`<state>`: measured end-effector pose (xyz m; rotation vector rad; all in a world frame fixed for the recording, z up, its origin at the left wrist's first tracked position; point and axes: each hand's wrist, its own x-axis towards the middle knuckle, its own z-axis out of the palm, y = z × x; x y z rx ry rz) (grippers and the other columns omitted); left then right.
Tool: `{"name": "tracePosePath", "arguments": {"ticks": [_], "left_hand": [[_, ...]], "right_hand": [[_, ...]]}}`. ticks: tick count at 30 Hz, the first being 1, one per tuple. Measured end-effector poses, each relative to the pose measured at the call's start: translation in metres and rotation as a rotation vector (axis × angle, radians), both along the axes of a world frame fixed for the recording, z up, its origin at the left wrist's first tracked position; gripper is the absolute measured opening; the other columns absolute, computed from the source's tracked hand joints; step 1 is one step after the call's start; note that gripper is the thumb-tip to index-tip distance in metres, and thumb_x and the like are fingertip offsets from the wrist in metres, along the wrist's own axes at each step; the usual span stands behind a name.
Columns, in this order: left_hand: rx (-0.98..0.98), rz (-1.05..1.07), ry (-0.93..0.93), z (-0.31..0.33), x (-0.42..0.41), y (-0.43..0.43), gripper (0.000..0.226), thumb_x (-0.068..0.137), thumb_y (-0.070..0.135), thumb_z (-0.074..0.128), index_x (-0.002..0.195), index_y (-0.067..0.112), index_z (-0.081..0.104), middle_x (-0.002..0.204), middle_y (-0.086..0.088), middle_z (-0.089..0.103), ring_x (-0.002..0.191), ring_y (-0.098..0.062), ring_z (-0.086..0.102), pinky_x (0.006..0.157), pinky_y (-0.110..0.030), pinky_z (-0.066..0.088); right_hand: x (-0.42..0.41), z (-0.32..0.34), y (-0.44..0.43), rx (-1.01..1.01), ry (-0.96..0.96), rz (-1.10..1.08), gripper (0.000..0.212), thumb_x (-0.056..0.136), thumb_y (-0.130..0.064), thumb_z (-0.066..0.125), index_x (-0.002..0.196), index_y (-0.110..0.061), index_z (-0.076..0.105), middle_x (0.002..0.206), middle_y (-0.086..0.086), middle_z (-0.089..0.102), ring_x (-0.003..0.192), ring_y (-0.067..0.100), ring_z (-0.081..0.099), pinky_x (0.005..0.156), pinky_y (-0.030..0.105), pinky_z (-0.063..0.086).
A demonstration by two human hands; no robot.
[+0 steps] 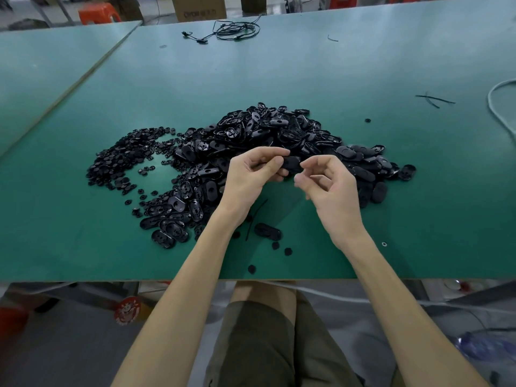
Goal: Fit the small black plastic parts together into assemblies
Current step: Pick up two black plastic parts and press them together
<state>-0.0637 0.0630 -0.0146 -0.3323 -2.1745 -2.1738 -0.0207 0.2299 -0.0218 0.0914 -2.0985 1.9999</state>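
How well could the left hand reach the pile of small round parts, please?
Probably yes: the round parts lie left of the left hand, nothing tall between, though it grips an oval piece.

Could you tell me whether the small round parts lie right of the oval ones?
No, the small round parts lie left of the oval parts.

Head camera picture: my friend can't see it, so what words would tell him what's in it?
Two bare hands meet above a green table: the left hand pinches a black oval part, and the right hand curls its fingers at the part's end. Behind them lies a pile of oval parts, with a heap of small round parts to its left.
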Motion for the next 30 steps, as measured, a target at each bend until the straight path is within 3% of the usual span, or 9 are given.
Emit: {"name": "tracePosePath", "arguments": {"ticks": [3,12,17,24,28,30], "left_hand": [[-0.015,-0.034,0.006,-0.0007,0.0005,0.0009,0.021,0.098,0.0,0.067,0.117,0.0,0.074,0.099,-0.011,0.077,0.088,-0.019,0.073,0.086,-0.029,0.06],[-0.004,-0.087,-0.02,0.0007,0.0014,0.0031,0.028,0.094,-0.008,0.068,0.121,-0.006,0.071,0.099,-0.019,0.077,0.084,-0.017,0.074,0.084,-0.026,0.058],[-0.008,-0.085,-0.008,0.0009,0.0013,0.0025,0.026,0.092,-0.008,0.07,0.118,-0.006,0.071,0.098,-0.011,0.078,0.08,-0.013,0.074,0.081,-0.022,0.057],[-0.024,-0.083,-0.02,0.0008,0.0013,0.003,0.024,0.091,-0.004,0.075,0.115,-0.003,0.074,0.094,-0.016,0.076,0.079,-0.019,0.074,0.079,-0.025,0.059],[-0.043,-0.096,-0.037,0.0001,0.0008,0.0034,0.023,0.087,-0.002,0.079,0.109,-0.002,0.074,0.082,-0.001,0.074,0.075,-0.018,0.075,0.075,-0.023,0.057],[-0.036,-0.096,-0.04,0.0,0.0006,0.0035,0.024,0.087,-0.001,0.08,0.11,-0.003,0.073,0.082,-0.001,0.073,0.079,-0.021,0.076,0.076,-0.024,0.058]], "right_hand": [[-0.0008,-0.0031,0.0009,-0.026,0.004,-0.035,0.021,0.095,-0.005,0.073,0.099,-0.025,0.068,0.089,-0.019,0.067,0.084,0.007,0.067,0.08,0.027,0.051],[-0.0003,-0.0006,-0.0005,-0.086,0.025,-0.044,0.023,0.096,-0.001,0.069,0.103,-0.022,0.073,0.093,-0.01,0.076,0.087,0.007,0.073,0.074,0.02,0.053],[-0.0001,-0.0012,0.0001,-0.153,0.012,-0.08,0.018,0.095,0.002,0.069,0.105,-0.013,0.071,0.094,-0.001,0.074,0.092,0.019,0.078,0.07,0.021,0.056],[-0.0007,-0.0009,0.0021,-0.156,0.011,-0.113,0.021,0.091,-0.005,0.077,0.108,-0.015,0.07,0.092,-0.001,0.078,0.091,0.02,0.077,0.069,0.022,0.056],[-0.0012,-0.0017,0.0025,-0.157,0.004,-0.153,0.018,0.09,-0.007,0.079,0.103,-0.016,0.071,0.092,0.001,0.079,0.089,0.02,0.077,0.067,0.02,0.056],[-0.0016,-0.0026,0.0029,-0.158,-0.002,-0.173,0.017,0.089,-0.008,0.08,0.102,-0.017,0.071,0.091,0.001,0.079,0.089,0.019,0.077,0.066,0.02,0.056]]}}
